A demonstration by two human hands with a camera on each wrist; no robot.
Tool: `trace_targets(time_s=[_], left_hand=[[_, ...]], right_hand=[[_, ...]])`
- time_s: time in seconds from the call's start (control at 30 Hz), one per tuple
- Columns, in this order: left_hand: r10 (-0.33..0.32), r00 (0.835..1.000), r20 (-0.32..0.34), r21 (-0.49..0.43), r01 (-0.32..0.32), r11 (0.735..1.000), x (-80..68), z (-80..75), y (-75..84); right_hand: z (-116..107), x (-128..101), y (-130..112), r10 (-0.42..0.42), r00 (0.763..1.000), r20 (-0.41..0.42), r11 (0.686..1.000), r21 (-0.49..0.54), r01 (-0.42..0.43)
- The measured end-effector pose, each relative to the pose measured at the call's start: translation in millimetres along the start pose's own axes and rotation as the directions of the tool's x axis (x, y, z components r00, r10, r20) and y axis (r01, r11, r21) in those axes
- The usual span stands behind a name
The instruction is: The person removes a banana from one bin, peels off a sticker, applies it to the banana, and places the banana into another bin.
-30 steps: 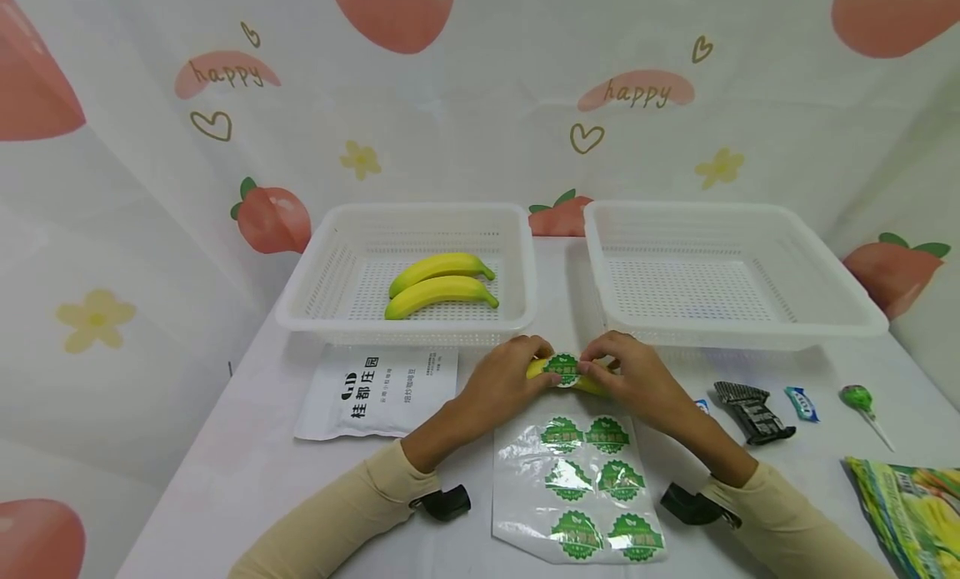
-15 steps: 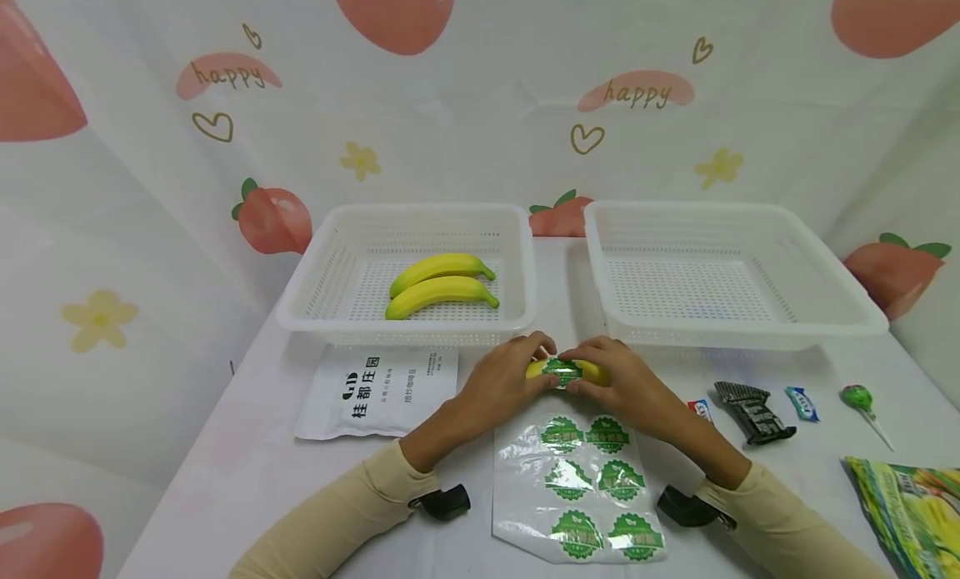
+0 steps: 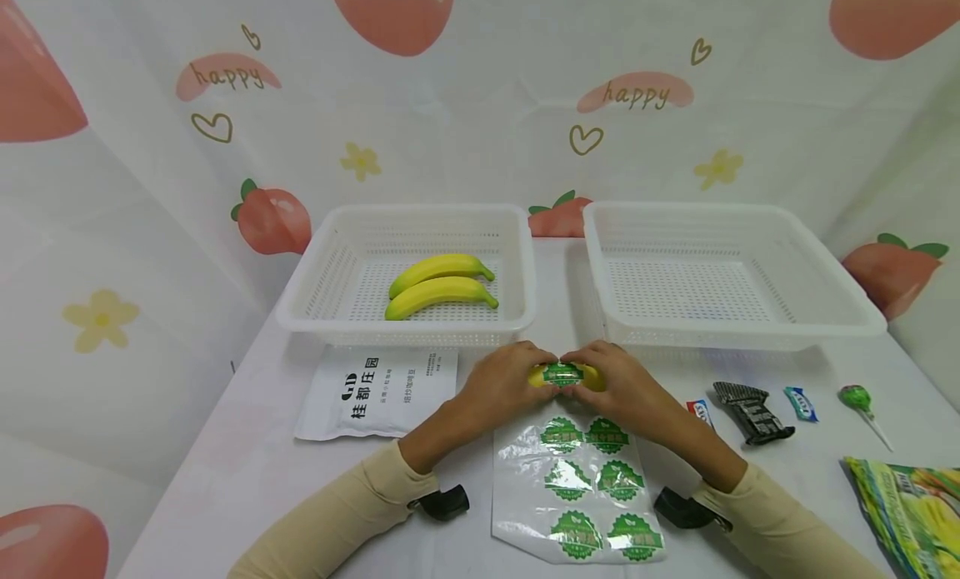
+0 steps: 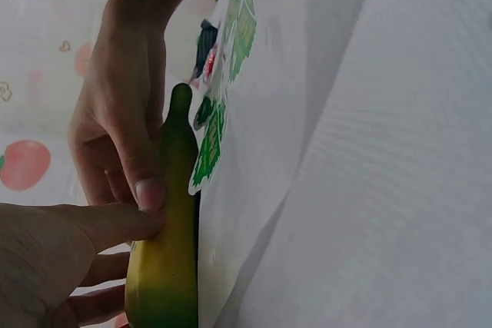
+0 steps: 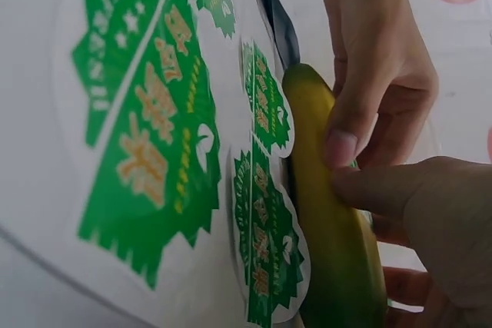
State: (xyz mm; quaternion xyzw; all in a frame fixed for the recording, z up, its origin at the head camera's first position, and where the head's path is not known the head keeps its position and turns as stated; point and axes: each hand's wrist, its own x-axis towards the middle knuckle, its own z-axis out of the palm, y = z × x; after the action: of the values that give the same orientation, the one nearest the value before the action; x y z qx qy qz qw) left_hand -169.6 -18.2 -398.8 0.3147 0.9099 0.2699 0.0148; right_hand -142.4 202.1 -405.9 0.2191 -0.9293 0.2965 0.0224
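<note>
White baskets (image 3: 408,326) stand beyond the held banana (image 5: 327,209).

My left grip (image 4: 54,266) pinches a curved yellow banana with green ends (image 4: 163,276); just beyond, my right grip (image 4: 115,109) touches it too. Beside both lies a glossy white sheet (image 4: 269,113) bearing jagged-edged green stickers (image 4: 211,144).

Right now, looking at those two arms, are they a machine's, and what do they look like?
No, they are a person's. The left arm wears a plain beige cloth sleeve; the right has a matching beige cloth sleeve. Small black devices sit at both cuffs. The left hand and right hand are ungloved. No cables show.
</note>
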Motion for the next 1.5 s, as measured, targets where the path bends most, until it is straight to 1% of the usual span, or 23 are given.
trace_targets(time_s=[0.23, 0.47, 0.57, 0.63, 0.7, 0.77, 0.83, 0.9, 0.97, 1.1, 1.17, 1.23, 1.3, 1.4, 1.5], left_hand=[[0.011, 1.000, -0.026, -0.013, -0.011, 1.000, -2.8, -0.3, 1.1], [0.010, 0.998, -0.054, 0.027, -0.009, 1.000, -3.9, -2.0, 0.5], [0.014, 0.999, -0.051, 0.028, -0.013, 1.000, -3.3, -2.7, 0.6], [0.011, 0.999, -0.049, 0.018, -0.010, 1.000, -2.9, -2.8, 0.6], [0.005, 0.999, -0.050, 0.010, -0.004, 1.000, -2.3, -2.5, 0.3], [-0.003, 0.999, -0.050, 0.006, 0.003, 1.000, -1.8, -1.7, 0.2], [-0.005, 0.999, -0.046, 0.014, 0.005, 1.000, -0.8, -0.8, 0.7], [0.001, 0.999, -0.036, 0.017, -0.001, 1.000, 0.6, 0.0, 2.6], [0.020, 0.999, -0.032, 0.008, -0.020, 1.000, 3.2, 0.0, 6.2], [0.072, 0.996, -0.059, -0.079, -0.077, 0.994, 12.6, -3.4, 18.7], [0.096, 0.992, -0.077, -0.128, -0.105, 0.986, 19.8, -6.3, 25.3], [0.105, 0.991, -0.085, -0.184, -0.119, 0.976, 28.3, -7.9, 30.2], [0.096, 0.992, -0.077, -0.243, -0.112, 0.964, 37.1, -9.3, 34.2], [0.070, 0.996, -0.059, -0.325, -0.085, 0.942, 49.8, -9.0, 37.3], [0.055, 0.997, -0.051, -0.367, -0.070, 0.928, 59.6, -6.9, 38.7]], right_hand=[[-6, 0, 1, -0.037, 0.999, 0.022, 0.999, -0.028, 0.037], [-11, 2, 5, -0.094, 0.996, -0.007, 0.996, -0.004, 0.094], [-14, 2, 6, -0.115, 0.993, 0.007, 0.993, 0.003, 0.115], [-18, 1, 7, -0.096, 0.994, 0.042, 0.995, 0.007, 0.096], [-24, -1, 7, -0.051, 0.994, 0.094, 0.999, 0.018, 0.049], [-31, -2, 8, 0.007, 0.989, 0.150, 0.999, 0.030, -0.011], [-36, -3, 9, 0.046, 0.980, 0.193, 0.998, 0.042, -0.055], [-39, -3, 10, 0.059, 0.974, 0.220, 0.995, 0.061, -0.074], [-40, -3, 10, 0.056, 0.971, 0.232, 0.995, 0.072, -0.075], [-41, -3, 9, 0.053, 0.970, 0.238, 0.994, 0.084, -0.075], [-42, -3, 9, 0.055, 0.969, 0.239, 0.992, 0.093, -0.080], [-42, -3, 10, 0.055, 0.969, 0.242, 0.991, 0.106, -0.082], [-42, -3, 10, 0.043, 0.969, 0.244, 0.991, 0.112, -0.072], [-43, -3, 11, 0.028, 0.969, 0.247, 0.992, 0.113, -0.058], [-43, -3, 12, 0.023, 0.968, 0.249, 0.995, 0.093, -0.047]])
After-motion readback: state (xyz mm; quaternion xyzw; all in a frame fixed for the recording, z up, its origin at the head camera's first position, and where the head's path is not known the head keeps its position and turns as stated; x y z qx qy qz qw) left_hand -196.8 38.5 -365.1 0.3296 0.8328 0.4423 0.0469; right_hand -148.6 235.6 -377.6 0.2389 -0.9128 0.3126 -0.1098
